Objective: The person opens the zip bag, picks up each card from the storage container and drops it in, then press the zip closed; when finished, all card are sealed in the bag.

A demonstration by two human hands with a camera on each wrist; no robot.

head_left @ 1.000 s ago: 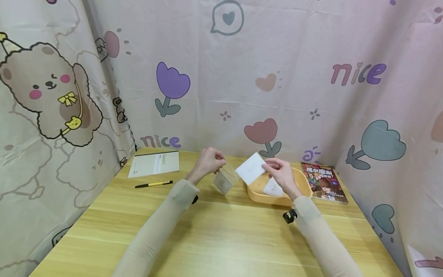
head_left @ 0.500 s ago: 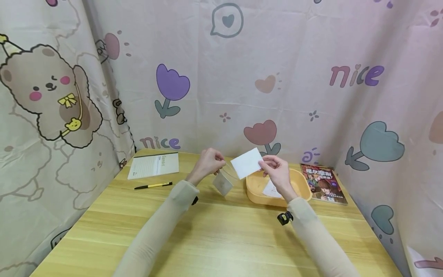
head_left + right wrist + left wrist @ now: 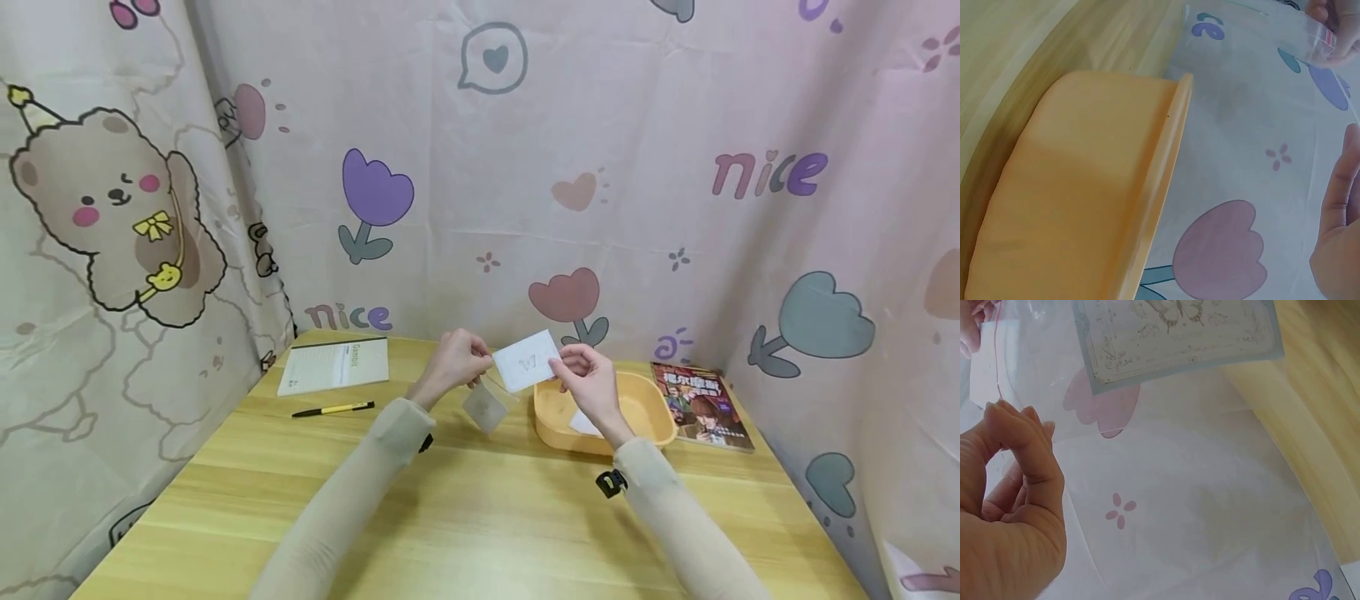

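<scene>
My left hand (image 3: 453, 368) pinches the top of a clear zip bag (image 3: 1191, 419) by its red-striped mouth. A butterfly-printed card with a blue-grey border (image 3: 1147, 347) hangs low in the bag. In my right hand (image 3: 591, 387) a small white card (image 3: 527, 362) with a faint grey print is pinched between thumb and fingers at its right edge. The card's left edge overlaps the left fingertips and bag mouth in the head view. Below the right hand stands a yellow-orange plastic box (image 3: 1169, 156). Another white paper piece (image 3: 582, 423) lies in it, partly hidden by the right wrist.
A notebook (image 3: 337, 367) lies at the back left of the wooden table (image 3: 480, 525), with a yellow and black pen (image 3: 333, 410) in front of it. A colourful magazine (image 3: 705, 408) lies right of the box. A printed curtain (image 3: 465, 183) hangs behind the table.
My right hand has moved left with the card, bringing it up to the bag mouth. The card has turned, and its print now shows. The left hand stays nearly in place with the bag.
</scene>
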